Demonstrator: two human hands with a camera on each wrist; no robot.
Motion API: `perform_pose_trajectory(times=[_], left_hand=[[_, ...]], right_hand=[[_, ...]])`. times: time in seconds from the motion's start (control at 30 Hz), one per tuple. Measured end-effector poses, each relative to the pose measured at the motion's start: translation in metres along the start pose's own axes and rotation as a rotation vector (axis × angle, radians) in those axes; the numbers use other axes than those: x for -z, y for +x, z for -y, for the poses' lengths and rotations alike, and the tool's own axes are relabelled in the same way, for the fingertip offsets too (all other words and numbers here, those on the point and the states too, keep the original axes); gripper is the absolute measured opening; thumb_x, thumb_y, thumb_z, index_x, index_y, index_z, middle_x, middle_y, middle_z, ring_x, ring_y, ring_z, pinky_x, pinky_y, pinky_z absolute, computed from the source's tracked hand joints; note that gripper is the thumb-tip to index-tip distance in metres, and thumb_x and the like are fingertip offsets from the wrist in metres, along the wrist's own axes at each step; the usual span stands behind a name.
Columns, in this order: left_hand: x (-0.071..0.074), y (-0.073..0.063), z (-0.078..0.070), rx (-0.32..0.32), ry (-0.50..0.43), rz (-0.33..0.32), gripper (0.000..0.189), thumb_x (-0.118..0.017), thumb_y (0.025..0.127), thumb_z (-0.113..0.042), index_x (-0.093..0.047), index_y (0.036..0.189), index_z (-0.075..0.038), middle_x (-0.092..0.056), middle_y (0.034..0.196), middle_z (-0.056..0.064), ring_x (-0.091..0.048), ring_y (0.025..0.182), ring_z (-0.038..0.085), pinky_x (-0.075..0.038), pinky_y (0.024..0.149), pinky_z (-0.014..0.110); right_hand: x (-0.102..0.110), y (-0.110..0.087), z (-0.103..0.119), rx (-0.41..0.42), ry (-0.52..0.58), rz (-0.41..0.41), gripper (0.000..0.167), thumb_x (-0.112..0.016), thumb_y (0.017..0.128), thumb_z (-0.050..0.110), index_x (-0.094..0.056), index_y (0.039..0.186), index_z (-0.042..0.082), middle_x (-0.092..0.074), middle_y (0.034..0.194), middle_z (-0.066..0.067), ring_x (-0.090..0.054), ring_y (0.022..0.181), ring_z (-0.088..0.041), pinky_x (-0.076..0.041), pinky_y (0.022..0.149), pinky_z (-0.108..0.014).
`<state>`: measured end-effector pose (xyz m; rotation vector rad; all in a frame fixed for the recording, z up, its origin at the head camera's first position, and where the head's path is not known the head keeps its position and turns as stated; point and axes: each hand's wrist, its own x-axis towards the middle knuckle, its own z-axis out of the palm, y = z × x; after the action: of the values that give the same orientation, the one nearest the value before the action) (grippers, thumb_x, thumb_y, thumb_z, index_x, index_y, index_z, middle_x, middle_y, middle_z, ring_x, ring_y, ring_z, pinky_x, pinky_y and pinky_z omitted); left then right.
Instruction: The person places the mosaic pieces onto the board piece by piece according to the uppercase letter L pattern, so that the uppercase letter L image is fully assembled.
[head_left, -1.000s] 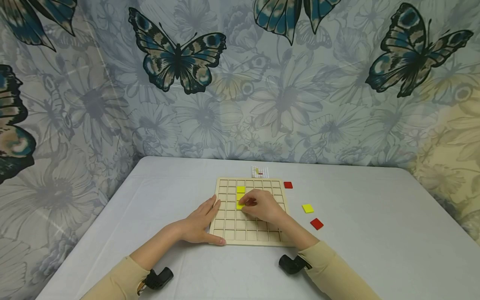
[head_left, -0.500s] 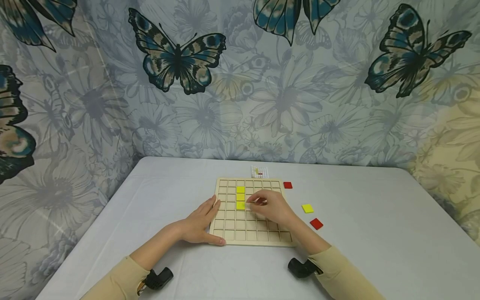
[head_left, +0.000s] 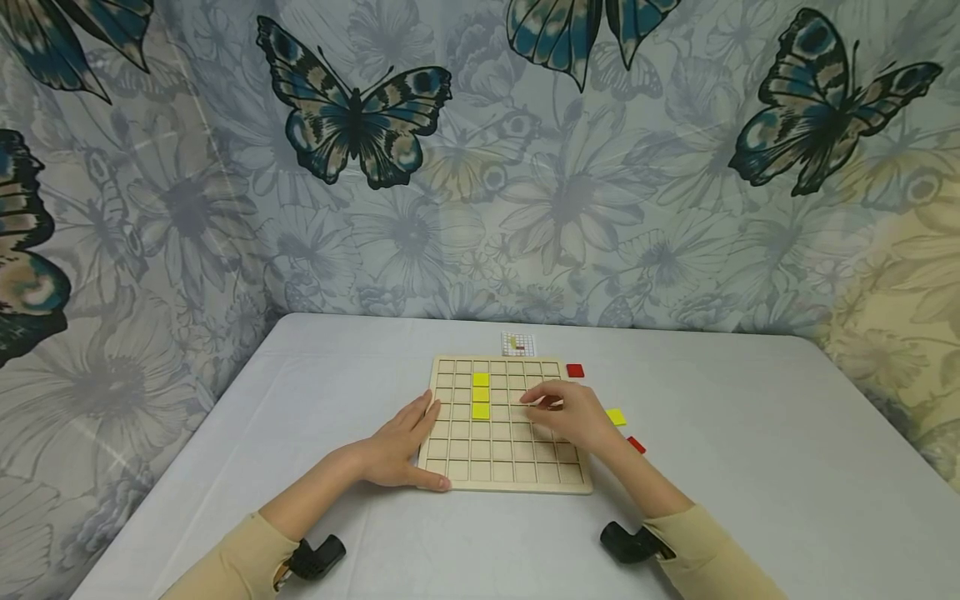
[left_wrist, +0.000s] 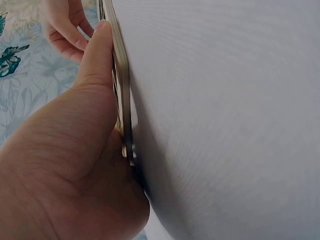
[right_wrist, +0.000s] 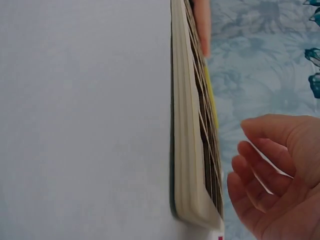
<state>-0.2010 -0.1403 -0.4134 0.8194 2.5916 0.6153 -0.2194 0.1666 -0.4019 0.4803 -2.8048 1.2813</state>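
A light wooden grid board (head_left: 465, 471) lies on the table, with a column of three yellow square tiles (head_left: 481, 395) in its cells. My left hand (head_left: 397, 446) rests along the board's left side, its thumb on the near left corner; the left wrist view shows the thumb (left_wrist: 97, 55) lying along the board's edge. Over the right part of the board hovers my right hand (head_left: 570, 412), fingers loosely bent. In the right wrist view that hand (right_wrist: 280, 170) holds nothing, a gap showing between its fingers and the board.
Right of the board lie a red tile (head_left: 575, 370), a yellow tile (head_left: 617, 417) and another red tile (head_left: 637, 445), the last two partly behind the right hand and wrist. A small printed grid card (head_left: 518, 344) lies beyond the board's far edge. Patterned cloth hangs behind the table.
My right hand has let go of the lowest yellow tile in the column and moved right across the board, now partly covering the loose tiles. My left hand has stayed in place.
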Motion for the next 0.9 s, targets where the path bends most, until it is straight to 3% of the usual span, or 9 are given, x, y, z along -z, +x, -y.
perform_pose_trajectory(times=[0.4,0.63,0.9], left_hand=[[0.000,-0.001,0.000,0.002,0.004,-0.004,0.117,-0.069,0.081,-0.063,-0.003,0.156,-0.003,0.008,0.162,0.016,0.006,0.148,0.032,-0.011,0.116,0.051],[0.000,-0.001,0.000,0.001,-0.007,-0.004,0.117,-0.069,0.081,-0.062,-0.002,0.156,-0.003,0.009,0.162,0.016,0.006,0.148,0.031,-0.011,0.116,0.051],[0.001,0.000,0.000,-0.002,-0.012,-0.001,0.117,-0.069,0.081,-0.062,-0.002,0.156,-0.002,0.009,0.162,0.017,0.005,0.148,0.033,-0.011,0.116,0.052]], right_hand=[[0.028,-0.009,-0.016,-0.088,-0.035,0.007,0.020,-0.074,0.087,0.019,-0.074,0.107,0.016,-0.068,0.105,-0.001,-0.064,0.093,-0.021,-0.050,0.076,-0.035],[0.049,-0.012,-0.024,-0.098,-0.119,-0.001,0.023,-0.071,0.089,0.020,-0.072,0.111,0.014,-0.067,0.112,-0.007,-0.062,0.100,-0.027,-0.050,0.073,-0.037],[0.066,-0.019,-0.035,-0.173,-0.207,0.021,0.028,-0.071,0.088,0.020,-0.070,0.114,0.012,-0.062,0.120,-0.013,-0.056,0.106,-0.033,-0.051,0.078,-0.043]])
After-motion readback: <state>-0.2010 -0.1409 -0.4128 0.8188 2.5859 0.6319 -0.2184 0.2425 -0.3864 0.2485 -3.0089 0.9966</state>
